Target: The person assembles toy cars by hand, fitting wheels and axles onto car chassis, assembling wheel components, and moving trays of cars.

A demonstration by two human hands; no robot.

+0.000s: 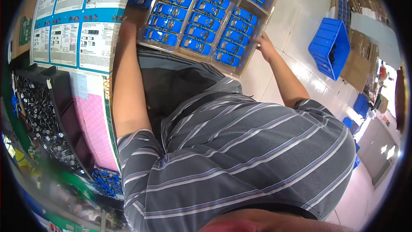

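Observation:
In front of my waist is a wide tray (240, 69) with brown edges, its clear dividers parting rows of blue toy cars (201, 19). My right hand (267, 46) grips the tray's right edge, fingers curled at the rim. On the other side, my left hand (129, 26) is at the tray's left edge in dark shadow, and its fingers are mostly hidden. The tray's far end runs out of the picture at the top. Both forearms reach forward around the tray's near corners.
Printed card sheets (79, 25) lie on the workbench at my left, beside pink sheeting (96, 124). Nearer stands a black bin (47, 120) of small dark and silvery parts, with blue parts (107, 182) past it. To the right, a blue crate (328, 47) and cardboard boxes (358, 66) stand on the tiled floor.

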